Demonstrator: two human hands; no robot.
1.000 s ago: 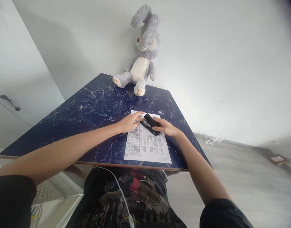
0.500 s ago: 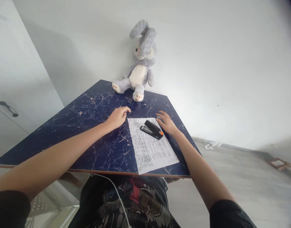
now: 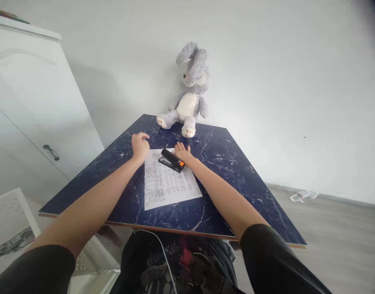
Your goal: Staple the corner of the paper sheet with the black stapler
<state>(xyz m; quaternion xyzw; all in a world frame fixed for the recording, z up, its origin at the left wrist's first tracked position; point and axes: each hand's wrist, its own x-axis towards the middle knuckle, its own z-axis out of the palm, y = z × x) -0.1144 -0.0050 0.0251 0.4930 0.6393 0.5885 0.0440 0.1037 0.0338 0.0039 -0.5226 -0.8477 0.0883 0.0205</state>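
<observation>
A printed sheet of paper [image 3: 167,181] lies on the dark blue marbled table [image 3: 227,163]. A black stapler [image 3: 171,160] with an orange tip rests on the sheet's far end. My left hand [image 3: 140,146] sits at the paper's far left corner, fingers curled in loosely, holding nothing that I can see. My right hand [image 3: 183,152] lies flat with fingers stretched out, just right of the stapler and touching or almost touching it.
A grey plush rabbit [image 3: 189,96] sits at the table's far edge against the white wall. A white cabinet [image 3: 37,110] with a dark handle stands on the left. A small clear object [image 3: 304,195] lies on the floor at the right.
My right hand let go of the stapler, which now rests on the paper. My left hand came off the sheet to its corner. The view swung left.
</observation>
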